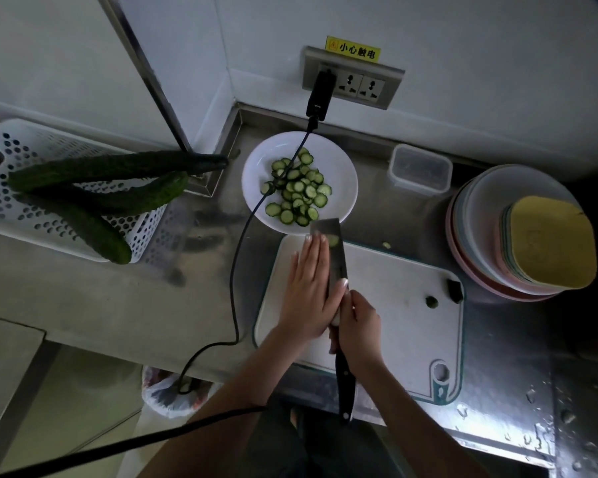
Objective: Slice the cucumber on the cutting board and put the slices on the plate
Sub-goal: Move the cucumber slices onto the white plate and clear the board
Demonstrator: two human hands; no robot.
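The cleaver (328,250) is tipped toward the plate (299,182) at twelve o'clock of the cutting board (394,305), its blade tip just over the plate's near rim, and one pale slice (333,240) clings to the steel near the tip. The left hand (308,288) lies flat against the blade's side, fingers straight and together, pressing along it, which reads as sweeping slices off the blade. The right hand (358,322) is wrapped round the knife where the blade meets the black handle (345,388), a firm grip. On the plate sits a good heap of cucumber slices (297,188), so most of this cucumber looks done and delivered. The board itself is almost bare: a small green end piece (431,301) at three o'clock and a dark stub (454,290) near the right edge, likely the trimmed ends. What seems left is that last slice on the blade. Over at nine o'clock, three whole cucumbers (94,188) wait across a white perforated basket (7,157), uncut; whether they belong to the job, I cannot tell. A black cable (242,243) trails across the plate and down the steel table (83,288).
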